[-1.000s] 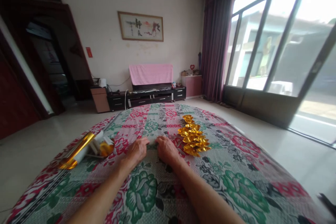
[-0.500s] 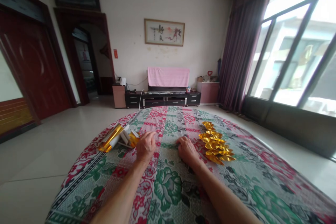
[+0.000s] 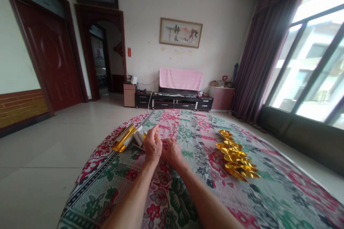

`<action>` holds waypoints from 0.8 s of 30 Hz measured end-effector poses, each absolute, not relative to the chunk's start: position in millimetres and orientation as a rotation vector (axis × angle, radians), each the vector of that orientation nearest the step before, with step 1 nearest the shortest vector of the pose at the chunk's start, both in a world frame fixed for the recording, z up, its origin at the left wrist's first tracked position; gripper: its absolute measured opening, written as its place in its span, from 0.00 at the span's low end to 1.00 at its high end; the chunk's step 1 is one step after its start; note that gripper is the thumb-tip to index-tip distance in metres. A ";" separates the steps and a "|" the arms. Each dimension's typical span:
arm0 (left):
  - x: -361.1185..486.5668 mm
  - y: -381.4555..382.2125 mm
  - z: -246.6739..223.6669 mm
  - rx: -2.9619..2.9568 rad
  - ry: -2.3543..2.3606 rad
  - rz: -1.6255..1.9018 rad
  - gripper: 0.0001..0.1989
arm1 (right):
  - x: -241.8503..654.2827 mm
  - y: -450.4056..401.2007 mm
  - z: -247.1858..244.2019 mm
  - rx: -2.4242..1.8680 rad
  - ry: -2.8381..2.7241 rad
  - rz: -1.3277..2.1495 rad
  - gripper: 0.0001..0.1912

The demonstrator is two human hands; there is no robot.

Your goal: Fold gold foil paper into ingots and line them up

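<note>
Close together over the flowered tablecloth are my left hand (image 3: pixel 152 145) and my right hand (image 3: pixel 172 151). The fingers of my left hand are bent and pressed together, the hand slightly raised. My right hand is curled beside it, its fingertips near the left palm. Whatever sits between the fingers is hidden or too small to make out. Just left of my left hand lie a gold foil bundle (image 3: pixel 125 139) and pale rolled pieces (image 3: pixel 138 138), partly covered by that hand. Further right, shiny folded gold foil pieces (image 3: pixel 236 155) stand in a slanting row.
The round table wears a red, green and grey patterned tablecloth (image 3: pixel 185 132). Beyond it are a low black cabinet (image 3: pixel 174 103) and a pink cloth (image 3: pixel 181 78) draped over something. A purple curtain (image 3: pixel 271 50) and windows are on the right; a red door (image 3: pixel 51 50) is on the left.
My right hand has moved left to meet my left hand, which has turned more upright. The camera view has shifted, so the gold pieces appear further right.
</note>
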State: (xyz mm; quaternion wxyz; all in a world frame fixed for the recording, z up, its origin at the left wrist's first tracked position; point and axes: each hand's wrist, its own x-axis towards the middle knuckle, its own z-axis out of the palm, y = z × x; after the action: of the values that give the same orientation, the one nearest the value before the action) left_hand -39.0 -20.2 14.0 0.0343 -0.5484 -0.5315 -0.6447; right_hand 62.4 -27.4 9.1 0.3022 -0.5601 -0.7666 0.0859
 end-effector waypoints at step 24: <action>-47.1 -7.9 -0.3 -1.509 -1.533 -1.969 0.16 | 24.0 -7.6 10.2 -1.627 -2.123 0.168 0.13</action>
State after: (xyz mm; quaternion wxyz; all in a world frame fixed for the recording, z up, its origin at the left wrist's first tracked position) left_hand -47.1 -7.9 -0.3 0.1126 -0.5141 -0.5223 -0.6710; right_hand 24.0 -7.6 10.2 0.2287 -0.5910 -0.7712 0.0610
